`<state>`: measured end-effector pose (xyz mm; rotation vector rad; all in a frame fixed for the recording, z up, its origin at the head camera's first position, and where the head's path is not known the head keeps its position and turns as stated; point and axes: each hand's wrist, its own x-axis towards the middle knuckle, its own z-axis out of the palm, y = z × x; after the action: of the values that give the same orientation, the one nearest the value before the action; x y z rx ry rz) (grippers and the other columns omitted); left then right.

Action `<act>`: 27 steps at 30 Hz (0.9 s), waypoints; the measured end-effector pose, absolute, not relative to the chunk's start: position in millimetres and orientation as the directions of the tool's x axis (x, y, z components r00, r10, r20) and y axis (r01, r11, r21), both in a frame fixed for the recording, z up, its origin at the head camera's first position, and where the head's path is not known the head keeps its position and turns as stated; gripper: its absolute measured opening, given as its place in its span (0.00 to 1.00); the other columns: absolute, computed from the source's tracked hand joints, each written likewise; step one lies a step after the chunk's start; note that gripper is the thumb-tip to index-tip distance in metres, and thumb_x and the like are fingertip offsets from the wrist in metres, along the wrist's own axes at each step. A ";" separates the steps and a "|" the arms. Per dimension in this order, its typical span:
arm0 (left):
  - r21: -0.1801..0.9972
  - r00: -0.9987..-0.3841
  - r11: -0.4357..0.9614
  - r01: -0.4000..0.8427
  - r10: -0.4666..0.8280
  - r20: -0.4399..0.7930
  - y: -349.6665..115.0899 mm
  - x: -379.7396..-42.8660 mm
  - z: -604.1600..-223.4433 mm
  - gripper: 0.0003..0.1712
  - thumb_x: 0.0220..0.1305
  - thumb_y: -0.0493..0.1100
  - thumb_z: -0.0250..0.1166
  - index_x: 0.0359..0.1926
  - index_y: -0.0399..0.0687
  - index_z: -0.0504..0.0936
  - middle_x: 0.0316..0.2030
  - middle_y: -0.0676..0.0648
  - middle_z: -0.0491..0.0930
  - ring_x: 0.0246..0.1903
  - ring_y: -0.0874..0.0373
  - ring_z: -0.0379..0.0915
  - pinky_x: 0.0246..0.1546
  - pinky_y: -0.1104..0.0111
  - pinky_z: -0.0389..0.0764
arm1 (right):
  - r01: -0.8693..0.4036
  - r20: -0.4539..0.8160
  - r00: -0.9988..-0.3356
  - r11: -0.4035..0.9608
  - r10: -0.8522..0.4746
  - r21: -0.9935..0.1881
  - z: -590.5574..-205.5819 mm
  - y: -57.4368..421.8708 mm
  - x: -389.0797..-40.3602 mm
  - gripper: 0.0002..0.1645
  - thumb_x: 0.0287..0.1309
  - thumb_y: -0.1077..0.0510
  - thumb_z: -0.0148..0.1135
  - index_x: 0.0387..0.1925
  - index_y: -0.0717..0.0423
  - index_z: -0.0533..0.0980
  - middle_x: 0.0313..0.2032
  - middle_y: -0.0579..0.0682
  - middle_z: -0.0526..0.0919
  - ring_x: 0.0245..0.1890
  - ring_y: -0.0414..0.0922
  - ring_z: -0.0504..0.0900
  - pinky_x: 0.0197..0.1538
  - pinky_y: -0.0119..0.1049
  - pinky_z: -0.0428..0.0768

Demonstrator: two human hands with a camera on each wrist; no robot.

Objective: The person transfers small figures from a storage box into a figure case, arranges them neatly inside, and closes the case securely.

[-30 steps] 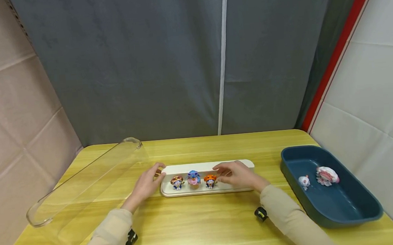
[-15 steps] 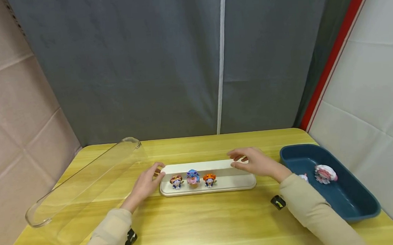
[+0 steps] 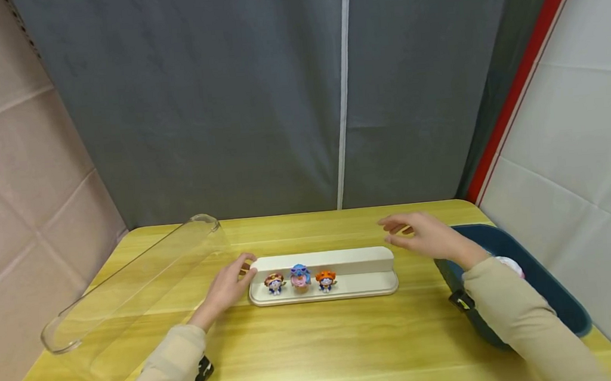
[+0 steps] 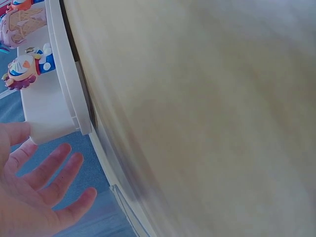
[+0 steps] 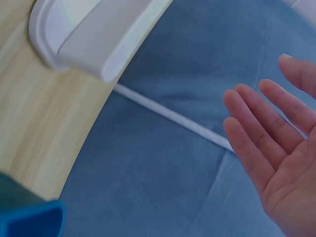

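Observation:
A white stepped display base [image 3: 369, 282] lies on the table. Three small figurines stand in a row on its lower step: one with a brown-red hat [image 3: 275, 284], a blue-haired one with a pink body [image 3: 300, 278], and one with an orange hat [image 3: 326, 281]. My left hand [image 3: 228, 286] is at the base's left end; in the left wrist view its fingers are spread, with thumb and forefinger at the end of the raised step. Empty and with fingers extended, my right hand [image 3: 422, 236] hovers between the base and a dark blue bin [image 3: 547, 291].
A clear plastic cover [image 3: 141, 287] lies slantwise on the table at the left. Inside the bin a white-and-pink figurine [image 3: 511, 265] is partly hidden by my right sleeve. A grey curtain [image 3: 224, 113] hangs behind the table, and a white wall stands at the right.
My right hand has moved from beside the orange-hatted figurine up and right, toward the bin, and its arm now covers more of the bin. The left hand has stayed in place.

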<state>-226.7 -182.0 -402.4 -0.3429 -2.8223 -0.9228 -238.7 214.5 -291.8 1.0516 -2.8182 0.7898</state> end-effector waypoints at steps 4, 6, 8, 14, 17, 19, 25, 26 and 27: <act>0.562 -0.963 0.785 0.261 0.169 0.212 -182.8 -227.2 -403.1 0.14 0.63 0.43 0.54 0.50 0.46 0.70 0.41 0.41 0.76 0.41 0.47 0.72 0.38 0.53 0.72 | -0.596 0.190 -0.792 0.665 -0.580 -0.450 -288.7 228.4 -238.6 0.23 0.58 0.52 0.55 0.52 0.60 0.70 0.45 0.54 0.76 0.42 0.48 0.75 0.45 0.48 0.72; 0.562 -0.962 0.784 0.261 0.168 0.213 -183.1 -227.2 -403.3 0.15 0.63 0.43 0.54 0.50 0.46 0.70 0.41 0.41 0.76 0.41 0.47 0.72 0.39 0.53 0.72 | -0.577 0.181 -0.805 0.675 -0.565 -0.459 -286.8 235.3 -237.7 0.23 0.58 0.52 0.54 0.52 0.61 0.70 0.45 0.54 0.76 0.43 0.48 0.75 0.45 0.49 0.72; 0.563 -0.963 0.784 0.260 0.166 0.214 -183.2 -227.1 -403.4 0.15 0.63 0.44 0.54 0.50 0.46 0.70 0.41 0.41 0.76 0.41 0.48 0.72 0.38 0.53 0.72 | -0.564 0.179 -0.815 0.683 -0.551 -0.465 -285.4 242.5 -236.9 0.24 0.58 0.51 0.54 0.53 0.61 0.69 0.45 0.55 0.76 0.43 0.49 0.74 0.45 0.49 0.71; 0.562 -0.966 0.788 0.250 0.161 0.204 -183.1 -226.6 -403.2 0.15 0.63 0.45 0.54 0.50 0.47 0.70 0.42 0.42 0.76 0.41 0.48 0.72 0.38 0.54 0.72 | -0.591 0.258 -0.804 0.673 -0.536 -0.445 -284.7 267.8 -236.3 0.21 0.57 0.55 0.56 0.50 0.60 0.72 0.44 0.54 0.77 0.40 0.46 0.76 0.42 0.47 0.74; 0.560 -0.966 0.790 0.249 0.162 0.202 -183.0 -227.0 -403.3 0.15 0.63 0.45 0.54 0.50 0.47 0.70 0.42 0.42 0.76 0.41 0.48 0.72 0.39 0.54 0.72 | -0.606 0.304 -0.795 0.671 -0.525 -0.428 -286.5 279.2 -236.3 0.19 0.55 0.56 0.58 0.48 0.60 0.74 0.42 0.53 0.78 0.38 0.44 0.77 0.39 0.44 0.76; 0.559 -0.966 0.791 0.248 0.160 0.203 -182.8 -227.2 -403.3 0.15 0.63 0.45 0.54 0.50 0.47 0.70 0.42 0.42 0.76 0.41 0.48 0.72 0.39 0.53 0.72 | -0.599 0.307 -0.801 0.675 -0.515 -0.431 -287.2 285.9 -235.3 0.19 0.56 0.57 0.58 0.49 0.59 0.74 0.42 0.53 0.78 0.37 0.42 0.77 0.39 0.40 0.77; 0.560 -0.966 0.790 0.249 0.160 0.205 -182.0 -226.3 -403.0 0.14 0.63 0.44 0.54 0.49 0.47 0.70 0.42 0.41 0.76 0.41 0.48 0.72 0.39 0.53 0.72 | -0.572 0.319 -0.820 0.694 -0.475 -0.437 -291.0 303.2 -231.9 0.18 0.56 0.57 0.57 0.48 0.59 0.74 0.40 0.51 0.79 0.37 0.39 0.76 0.39 0.29 0.75; 0.560 -0.965 0.790 0.251 0.161 0.206 -181.9 -226.2 -403.1 0.14 0.63 0.44 0.54 0.49 0.47 0.70 0.41 0.41 0.76 0.41 0.48 0.72 0.39 0.53 0.72 | -0.568 0.323 -0.823 0.695 -0.467 -0.441 -292.0 305.8 -231.6 0.17 0.56 0.57 0.57 0.47 0.59 0.74 0.40 0.51 0.79 0.37 0.38 0.76 0.39 0.27 0.74; 0.561 -0.965 0.788 0.252 0.161 0.208 -181.8 -226.1 -403.1 0.14 0.63 0.44 0.54 0.49 0.47 0.71 0.41 0.41 0.76 0.41 0.48 0.72 0.39 0.53 0.72 | -0.561 0.322 -0.828 0.700 -0.460 -0.442 -292.8 308.3 -231.3 0.17 0.56 0.57 0.57 0.47 0.59 0.74 0.39 0.51 0.79 0.37 0.37 0.76 0.39 0.26 0.74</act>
<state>-226.1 -181.8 -403.1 -0.3289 -2.8289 -0.9188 -231.3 308.3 -292.8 0.8251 -2.7212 0.7999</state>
